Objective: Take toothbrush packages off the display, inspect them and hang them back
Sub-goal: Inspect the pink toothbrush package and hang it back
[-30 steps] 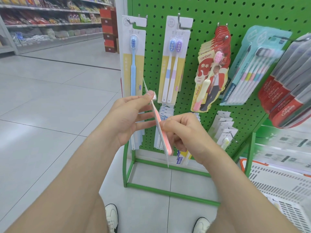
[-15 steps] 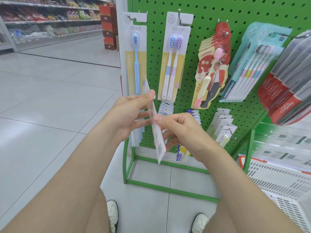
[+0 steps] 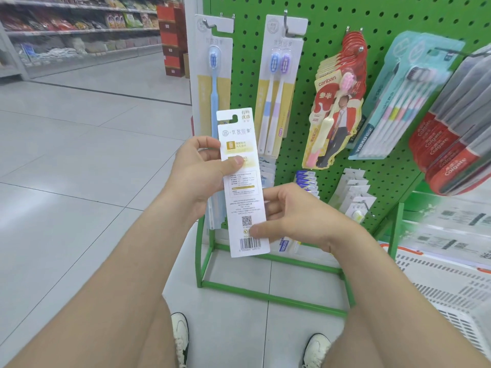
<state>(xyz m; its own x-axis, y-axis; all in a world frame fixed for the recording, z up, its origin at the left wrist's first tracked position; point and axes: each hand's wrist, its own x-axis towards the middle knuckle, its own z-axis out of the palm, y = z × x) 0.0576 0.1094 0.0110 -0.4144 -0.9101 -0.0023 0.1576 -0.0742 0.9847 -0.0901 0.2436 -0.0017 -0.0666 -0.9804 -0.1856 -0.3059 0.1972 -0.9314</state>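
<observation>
Upright, toothbrush package (image 3: 243, 187) between left hand (image 3: 198, 171) and right hand (image 3: 297, 216).

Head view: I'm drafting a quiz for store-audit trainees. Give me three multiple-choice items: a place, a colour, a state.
1. Where does the single blue toothbrush package hang? A) leftmost hook B) far right C) in the basket
2. What colour is the pegboard? A) red B) green C) white
3. Which side of the held package faces the camera? A) printed back B) brush front C) thin edge
Answers: 1 A, it hangs at the board's left edge; 2 B, the perforated panel is green; 3 A, its barcode shows, with left hand and right hand gripping it.
</observation>
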